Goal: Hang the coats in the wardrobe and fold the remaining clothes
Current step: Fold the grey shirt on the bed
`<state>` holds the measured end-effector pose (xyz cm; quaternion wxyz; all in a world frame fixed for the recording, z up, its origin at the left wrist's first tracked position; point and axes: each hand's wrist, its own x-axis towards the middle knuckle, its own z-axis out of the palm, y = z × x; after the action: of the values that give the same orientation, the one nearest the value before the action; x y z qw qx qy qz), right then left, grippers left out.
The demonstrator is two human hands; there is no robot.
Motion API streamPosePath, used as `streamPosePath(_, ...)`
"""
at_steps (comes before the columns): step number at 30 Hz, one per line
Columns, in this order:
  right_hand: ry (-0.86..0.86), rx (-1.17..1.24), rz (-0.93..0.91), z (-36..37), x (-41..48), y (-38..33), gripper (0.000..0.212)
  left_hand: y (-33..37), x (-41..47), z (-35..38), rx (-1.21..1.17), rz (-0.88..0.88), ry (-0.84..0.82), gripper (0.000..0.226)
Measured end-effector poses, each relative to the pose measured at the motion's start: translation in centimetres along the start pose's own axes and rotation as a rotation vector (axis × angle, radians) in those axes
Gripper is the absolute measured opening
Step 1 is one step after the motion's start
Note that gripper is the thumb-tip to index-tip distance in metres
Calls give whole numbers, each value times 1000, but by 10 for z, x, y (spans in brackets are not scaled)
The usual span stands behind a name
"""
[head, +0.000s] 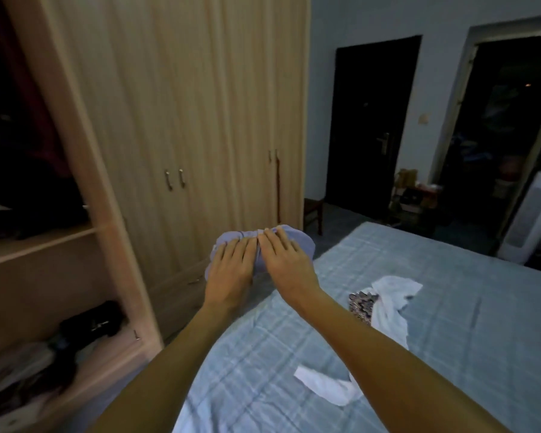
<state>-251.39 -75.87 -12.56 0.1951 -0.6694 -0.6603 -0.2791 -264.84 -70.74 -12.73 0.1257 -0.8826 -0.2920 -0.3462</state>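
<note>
Nearby, wardrobe (85, 170) shelving dark clothes (38, 195) (heaped), left hand (231, 273), right hand (286, 264), straight fingers (247, 248) flat on lavender garment (302, 240).

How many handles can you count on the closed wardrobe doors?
4. Two handles sit side by side on the nearer doors; two more on the farther doors. The open section at left may hide others.
</note>
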Motion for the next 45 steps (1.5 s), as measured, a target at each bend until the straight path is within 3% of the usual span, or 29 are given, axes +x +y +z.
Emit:
streamPosePath(1, 20, 44, -27, 3, 9, -3, 67, -4, 2, -3, 30, -25, 47, 50)
streamPosePath(8, 120, 298, -240, 1, 49, -44, 62, -35, -10, -55, 345, -185, -65, 45)
streamPosePath(17, 159, 521, -505, -9, 82, -193, 54, -99, -98, -159, 573, -431, -79, 52)
streamPosePath(23, 193, 556, -587, -18, 106, -300, 52, -173, -154, -217, 641, -469, -37, 38)
streamPosePath(32, 233, 537, -629, -26, 159, -444, 53, -281, -209, -284, 620, -582, 80, 52)
streamPosePath(45, 265, 534, -652, 41, 256, -526, 56, -426, -203, -267, 598, -640, 71, 57)
